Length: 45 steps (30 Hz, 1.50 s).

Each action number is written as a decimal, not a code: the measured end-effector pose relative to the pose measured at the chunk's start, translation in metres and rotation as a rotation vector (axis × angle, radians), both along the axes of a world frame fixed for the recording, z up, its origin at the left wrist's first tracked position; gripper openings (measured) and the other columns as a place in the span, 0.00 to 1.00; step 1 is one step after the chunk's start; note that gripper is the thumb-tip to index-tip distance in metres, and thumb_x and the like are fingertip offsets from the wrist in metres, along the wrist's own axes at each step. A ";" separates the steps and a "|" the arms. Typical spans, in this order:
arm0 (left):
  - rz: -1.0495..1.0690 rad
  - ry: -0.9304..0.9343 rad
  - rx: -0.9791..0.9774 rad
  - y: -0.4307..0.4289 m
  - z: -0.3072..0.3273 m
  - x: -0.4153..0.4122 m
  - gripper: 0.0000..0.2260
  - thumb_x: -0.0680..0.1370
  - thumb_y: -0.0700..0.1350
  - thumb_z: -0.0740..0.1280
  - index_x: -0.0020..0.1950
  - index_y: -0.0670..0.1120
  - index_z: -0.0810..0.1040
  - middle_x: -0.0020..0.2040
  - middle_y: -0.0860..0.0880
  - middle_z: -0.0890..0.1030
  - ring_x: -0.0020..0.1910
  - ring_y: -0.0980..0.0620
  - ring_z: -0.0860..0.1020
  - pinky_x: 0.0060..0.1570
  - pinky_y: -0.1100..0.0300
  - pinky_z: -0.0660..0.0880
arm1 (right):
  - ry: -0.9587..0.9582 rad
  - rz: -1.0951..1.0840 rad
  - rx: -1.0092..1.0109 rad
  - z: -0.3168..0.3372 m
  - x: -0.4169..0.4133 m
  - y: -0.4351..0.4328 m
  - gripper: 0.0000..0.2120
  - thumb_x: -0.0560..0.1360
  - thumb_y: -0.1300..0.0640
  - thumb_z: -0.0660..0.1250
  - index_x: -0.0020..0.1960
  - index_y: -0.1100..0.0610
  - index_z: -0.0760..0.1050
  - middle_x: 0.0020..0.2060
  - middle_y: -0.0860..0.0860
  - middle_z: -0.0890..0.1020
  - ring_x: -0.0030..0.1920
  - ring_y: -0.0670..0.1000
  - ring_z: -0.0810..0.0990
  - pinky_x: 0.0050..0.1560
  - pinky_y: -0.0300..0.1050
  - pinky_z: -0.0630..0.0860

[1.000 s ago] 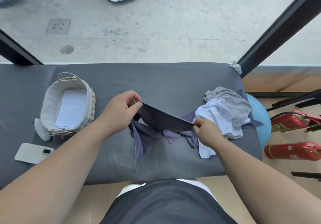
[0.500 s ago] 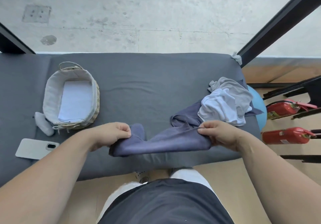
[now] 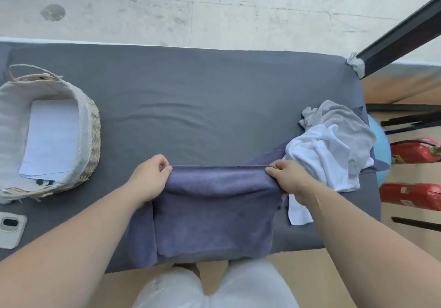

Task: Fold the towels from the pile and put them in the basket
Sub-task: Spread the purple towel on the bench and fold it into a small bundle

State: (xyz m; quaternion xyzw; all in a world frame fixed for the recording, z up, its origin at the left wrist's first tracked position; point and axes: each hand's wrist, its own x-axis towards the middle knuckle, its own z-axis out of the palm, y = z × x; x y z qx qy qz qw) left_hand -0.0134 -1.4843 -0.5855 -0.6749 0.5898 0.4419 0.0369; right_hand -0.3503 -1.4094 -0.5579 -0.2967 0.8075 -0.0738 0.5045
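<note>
A purple-blue towel hangs spread over the near edge of the grey padded table. My left hand pinches its top left corner and my right hand pinches its top right corner, keeping the top edge stretched straight. The pile of towels, white and grey with a purple one beneath, lies at the table's right end, just beside my right hand. A lined woven basket stands at the left end with a folded white towel flat inside it.
A phone lies at the table's near left edge. Two red fire extinguishers and a blue ball are on the floor to the right. A dark metal post rises at the far right corner.
Both hands have drawn the purple towel free of the pile and stretched it out flat; it was bunched between them before and now hangs open over the near edge.
</note>
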 end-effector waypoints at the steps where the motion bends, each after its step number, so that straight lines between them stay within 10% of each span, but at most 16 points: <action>1: -0.003 -0.024 -0.015 -0.008 -0.014 -0.008 0.06 0.81 0.48 0.63 0.46 0.48 0.74 0.42 0.49 0.80 0.45 0.45 0.77 0.43 0.54 0.70 | 0.052 0.032 -0.032 -0.018 -0.002 -0.011 0.11 0.81 0.57 0.64 0.39 0.55 0.73 0.33 0.49 0.74 0.33 0.52 0.72 0.33 0.42 0.73; 4: -0.059 -0.108 -0.063 -0.034 -0.051 -0.027 0.06 0.82 0.48 0.60 0.48 0.48 0.72 0.42 0.47 0.79 0.45 0.43 0.75 0.44 0.52 0.71 | 0.177 0.083 -0.090 -0.064 -0.008 -0.043 0.09 0.81 0.57 0.60 0.47 0.57 0.77 0.42 0.50 0.79 0.45 0.54 0.76 0.47 0.45 0.71; 12: -0.210 -0.263 -0.300 -0.113 -0.092 -0.057 0.07 0.83 0.50 0.56 0.49 0.48 0.67 0.43 0.44 0.78 0.42 0.39 0.73 0.39 0.50 0.68 | 0.383 0.228 -0.251 -0.112 -0.027 -0.129 0.10 0.82 0.54 0.56 0.49 0.60 0.71 0.42 0.54 0.76 0.44 0.61 0.73 0.42 0.49 0.67; 22: -0.278 -0.320 -0.525 -0.072 -0.083 -0.093 0.26 0.76 0.53 0.69 0.71 0.46 0.69 0.66 0.41 0.70 0.62 0.36 0.69 0.62 0.40 0.67 | 0.364 0.285 -0.381 -0.112 -0.016 -0.098 0.25 0.81 0.53 0.60 0.77 0.55 0.60 0.64 0.57 0.72 0.63 0.60 0.72 0.62 0.55 0.69; 31: -0.572 -0.324 -0.244 0.093 -0.094 -0.131 0.38 0.76 0.71 0.53 0.78 0.62 0.37 0.80 0.50 0.32 0.79 0.39 0.38 0.72 0.28 0.45 | 0.701 1.020 -0.257 -0.106 -0.026 0.015 0.37 0.71 0.65 0.52 0.81 0.60 0.54 0.73 0.50 0.72 0.78 0.62 0.60 0.76 0.64 0.54; 36: -0.603 -0.390 -0.135 0.097 -0.109 -0.132 0.45 0.71 0.77 0.55 0.76 0.64 0.30 0.76 0.53 0.24 0.77 0.40 0.31 0.66 0.23 0.52 | 0.728 1.230 -0.214 -0.106 -0.041 0.008 0.39 0.75 0.62 0.57 0.82 0.53 0.44 0.43 0.49 0.72 0.58 0.59 0.72 0.77 0.64 0.50; 40: -0.620 -0.415 -0.114 0.098 -0.107 -0.135 0.43 0.71 0.77 0.53 0.75 0.67 0.30 0.75 0.52 0.23 0.77 0.40 0.29 0.67 0.23 0.53 | 0.766 1.330 -0.054 -0.097 -0.071 0.005 0.33 0.79 0.60 0.55 0.81 0.52 0.47 0.41 0.48 0.73 0.57 0.59 0.71 0.76 0.70 0.43; 42: -0.617 -0.419 -0.114 0.098 -0.105 -0.137 0.41 0.71 0.77 0.52 0.75 0.68 0.31 0.75 0.52 0.23 0.77 0.39 0.29 0.67 0.23 0.53 | 0.808 1.307 -0.054 -0.093 -0.085 0.007 0.21 0.77 0.62 0.59 0.69 0.54 0.64 0.36 0.49 0.70 0.53 0.60 0.73 0.75 0.73 0.45; 45: -0.606 -0.414 -0.102 0.097 -0.103 -0.139 0.40 0.71 0.77 0.52 0.75 0.69 0.32 0.76 0.52 0.24 0.77 0.39 0.30 0.67 0.23 0.54 | 0.860 1.284 0.094 -0.084 -0.098 0.006 0.08 0.75 0.61 0.62 0.46 0.52 0.64 0.34 0.47 0.69 0.54 0.58 0.72 0.73 0.75 0.46</action>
